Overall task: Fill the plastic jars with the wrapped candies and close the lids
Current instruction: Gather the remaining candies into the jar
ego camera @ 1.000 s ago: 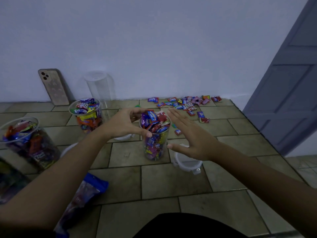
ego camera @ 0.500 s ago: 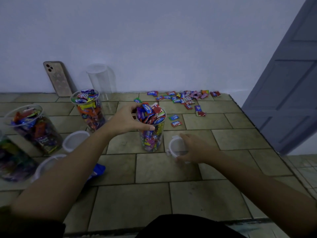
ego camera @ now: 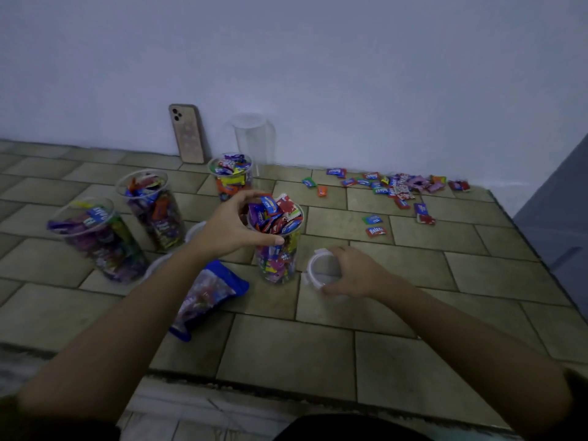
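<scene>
Behind everything, a pale wall; at the far right, a grey door. Below, a tiled counter, stretching from the wall to the front edge and dropping off along the right edge.

Near the counter's middle, a clear jar, upright and lidless, packed with wrapped sweets heaped above the rim. Gripped at the rim by the left hand: thumb across the near side, fingers curled over the far side, touching the top wrappers.

Toward the left edge, three more filled jars, all lidless: left jar closest to that edge, second jar behind and right of it, back jar further on, near the wall. Against the wall just behind the back jar, an empty jar, upright.

Just left of the gripped jar's base, a blue-edged bag, lying flat beside the left forearm.

Leaning on the wall left of the empty jar, a phone, back facing out.

Just right of the jar, a white lid, held by the right hand, fingers curled round its right and near rim. Too blurred to tell whether resting on the tiles or raised. Two spare lids, partly hidden behind the left forearm.

Along the wall toward the back right corner, loose candies, scattered; two stray candies apart from them, nearer the jar.
</scene>
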